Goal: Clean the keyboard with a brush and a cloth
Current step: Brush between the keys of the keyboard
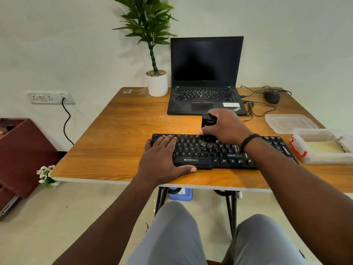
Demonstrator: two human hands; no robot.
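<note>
A black keyboard (pixel 225 153) lies across the near part of the wooden table (pixel 124 134), with pale streaks on its right-hand keys. My left hand (pixel 162 157) lies flat on the keyboard's left end, fingers straight and thumb along its front edge. My right hand (pixel 223 127) grips a black brush (pixel 207 129) from above, its bristles touching the upper middle keys. A yellowish cloth (pixel 322 147) lies in a clear plastic box (pixel 324 158) at the right of the keyboard.
An open laptop (pixel 205 77) with a dark screen stands behind the keyboard. A potted plant (pixel 157 83) is to its left, a wired mouse (pixel 271 96) and cables to its right. The box's lid (pixel 289 123) lies behind the box.
</note>
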